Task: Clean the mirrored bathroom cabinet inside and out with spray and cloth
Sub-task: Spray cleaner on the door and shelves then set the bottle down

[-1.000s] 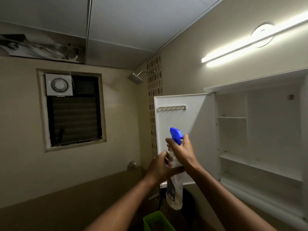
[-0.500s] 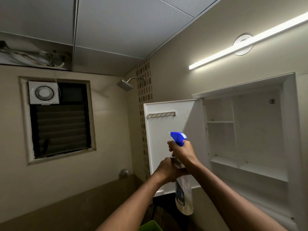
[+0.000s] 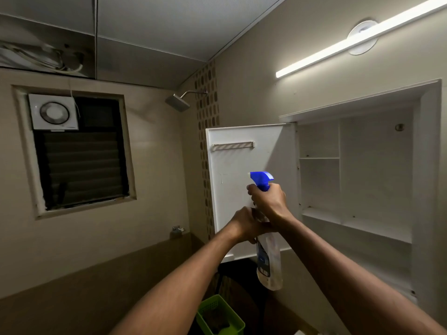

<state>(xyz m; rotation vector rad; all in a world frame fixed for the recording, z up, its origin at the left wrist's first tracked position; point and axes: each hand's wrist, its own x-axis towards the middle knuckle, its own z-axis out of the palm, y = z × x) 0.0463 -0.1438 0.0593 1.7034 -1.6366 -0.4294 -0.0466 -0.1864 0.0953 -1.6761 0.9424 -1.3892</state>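
The clear plastic spray bottle with the blue trigger head [image 3: 269, 259] hangs upright in front of the lower inner face of the open white cabinet door [image 3: 242, 165], nozzle pointing left toward that face; the right hand [image 3: 268, 201] has its grip wrapped round the neck just below the blue head, fingers curled at the trigger; the left hand [image 3: 244, 226] has its grip closed round the upper body of the bottle, just below the right hand and touching it.

Handling, as a judgement: the bottle is light, thin-walled plastic and appears low on liquid; it is stiff at the neck and yielding at the body, and slippery if wet; the neck is the correct place to take hold, with the body supported only lightly.

The white recessed cabinet [image 3: 358, 180] lies right of the door; its shelves and vertical divider show no contents; the shelf fronts and the frame are hard edges near the right forearm. The door's free edge stands left of the bottle, and a small rail [image 3: 233, 145] is mounted on the door above it. Open room lies left of the door toward the wall with the louvred window [image 3: 82, 163]; a green slotted plastic basket [image 3: 219, 315] sits below the door. No cloth is identifiable in view.
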